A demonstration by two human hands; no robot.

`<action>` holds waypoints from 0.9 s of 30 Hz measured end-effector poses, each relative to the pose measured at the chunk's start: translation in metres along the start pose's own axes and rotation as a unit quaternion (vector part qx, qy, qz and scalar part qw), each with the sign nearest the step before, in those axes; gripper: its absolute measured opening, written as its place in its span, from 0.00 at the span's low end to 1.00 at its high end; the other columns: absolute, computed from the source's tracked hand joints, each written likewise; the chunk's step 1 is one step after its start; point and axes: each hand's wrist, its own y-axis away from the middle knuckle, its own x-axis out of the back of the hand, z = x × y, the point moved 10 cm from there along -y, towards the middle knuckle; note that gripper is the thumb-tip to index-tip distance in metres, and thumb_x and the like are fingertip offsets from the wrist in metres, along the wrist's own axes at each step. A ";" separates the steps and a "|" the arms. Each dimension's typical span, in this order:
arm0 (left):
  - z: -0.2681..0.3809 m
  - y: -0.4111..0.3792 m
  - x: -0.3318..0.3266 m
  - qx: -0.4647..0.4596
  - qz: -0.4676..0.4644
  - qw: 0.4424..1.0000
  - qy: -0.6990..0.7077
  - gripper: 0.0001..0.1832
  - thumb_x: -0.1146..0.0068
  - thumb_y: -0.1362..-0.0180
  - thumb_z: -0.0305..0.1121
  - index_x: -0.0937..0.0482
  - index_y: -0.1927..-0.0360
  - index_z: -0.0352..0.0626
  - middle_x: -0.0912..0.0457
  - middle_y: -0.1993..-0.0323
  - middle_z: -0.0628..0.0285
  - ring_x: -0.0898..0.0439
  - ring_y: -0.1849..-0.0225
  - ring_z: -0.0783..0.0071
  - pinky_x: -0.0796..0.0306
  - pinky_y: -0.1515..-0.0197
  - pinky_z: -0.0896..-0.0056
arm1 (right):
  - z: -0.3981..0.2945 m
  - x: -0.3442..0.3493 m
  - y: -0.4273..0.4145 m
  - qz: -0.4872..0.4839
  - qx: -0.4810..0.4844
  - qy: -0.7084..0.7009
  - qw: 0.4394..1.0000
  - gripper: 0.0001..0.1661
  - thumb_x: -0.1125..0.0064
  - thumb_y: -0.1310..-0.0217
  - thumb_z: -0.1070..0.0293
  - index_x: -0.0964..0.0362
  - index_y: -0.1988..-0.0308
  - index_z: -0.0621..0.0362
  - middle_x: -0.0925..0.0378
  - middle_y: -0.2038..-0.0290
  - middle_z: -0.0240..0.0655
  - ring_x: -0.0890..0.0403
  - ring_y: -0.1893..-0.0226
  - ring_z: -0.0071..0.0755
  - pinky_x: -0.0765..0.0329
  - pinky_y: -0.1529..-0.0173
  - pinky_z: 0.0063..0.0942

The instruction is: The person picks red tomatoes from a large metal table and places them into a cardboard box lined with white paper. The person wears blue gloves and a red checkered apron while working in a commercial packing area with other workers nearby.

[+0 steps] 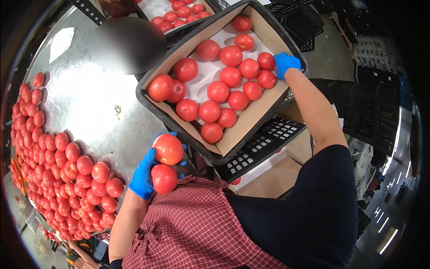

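My left hand [147, 171], in a blue glove, holds two red tomatoes [168, 149] between the metal table and my checked apron. At the right corner of a dark crate [188, 144] lined with brown cardboard and white paper is my right hand [286, 65], also blue-gloved. Its fingers are curled against the crate's inner side, where a bit of red shows by the fingertips; whether they grip a tomato is hidden. Loose tomatoes [230, 76] lie in the crate, spaced apart at its upper left and closer together toward the right.
Many tomatoes [72, 169] cover the left part of the metal table [134, 117]. Another tomato crate [147, 13] stands beyond. Black perforated crates [265, 134] lie under and beside the lined one. Another person's arm [82, 254] shows at the lower left.
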 end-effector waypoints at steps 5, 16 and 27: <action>-0.007 0.005 0.010 0.007 -0.013 0.998 0.061 0.42 0.55 0.37 0.66 0.41 0.30 0.48 0.29 0.38 0.50 0.21 0.47 0.52 0.21 0.53 0.43 | 0.010 0.038 0.041 0.039 -0.039 -0.138 0.989 0.31 0.31 0.52 0.54 0.29 0.49 0.51 0.23 0.49 0.48 0.21 0.49 0.53 0.23 0.47 0.43; -0.006 0.003 0.000 0.004 -0.022 0.981 0.191 0.51 0.64 0.46 0.80 0.39 0.31 0.50 0.41 0.29 0.47 0.37 0.31 0.42 0.33 0.46 0.21 | -0.239 0.109 0.252 -0.100 0.395 -0.691 0.597 0.35 0.26 0.53 0.56 0.28 0.46 0.53 0.26 0.49 0.42 0.22 0.48 0.43 0.25 0.44 0.37; -0.013 0.016 0.028 0.012 0.095 0.983 0.154 0.38 0.60 0.40 0.69 0.27 0.49 0.42 0.28 0.41 0.44 0.25 0.44 0.38 0.24 0.61 0.25 | -0.243 0.075 0.229 -0.025 0.340 -0.644 0.685 0.22 0.32 0.43 0.63 0.25 0.48 0.53 0.20 0.60 0.36 0.19 0.65 0.27 0.21 0.56 0.27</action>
